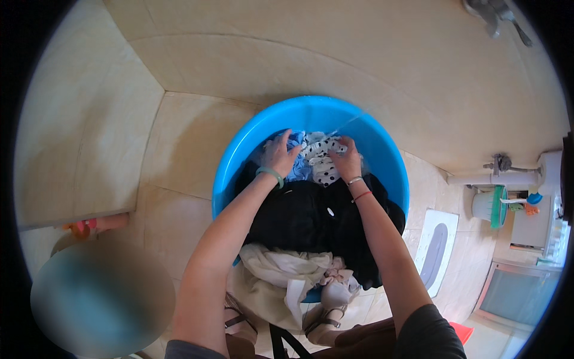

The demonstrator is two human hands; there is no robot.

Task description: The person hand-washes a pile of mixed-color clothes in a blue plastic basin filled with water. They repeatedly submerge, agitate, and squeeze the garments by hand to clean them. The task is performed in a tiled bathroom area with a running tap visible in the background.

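A large blue plastic tub in front of me holds a heap of clothes. My left hand, with a pale green bangle at its wrist, reaches into the far left of the heap. Its fingers are apart over a light blue cloth. My right hand pinches the edge of a white cloth with black polka dots, right of the blue one. Black clothing covers the tub's middle and hangs over its near right side. A thin streak of water slants over the dotted cloth.
Cream-coloured clothing drapes over the tub's near rim, above my sandalled feet. A round, blurred teal shape fills the lower left. To the right are a floor-level squat toilet and a white bucket. A tiled wall rises behind the tub.
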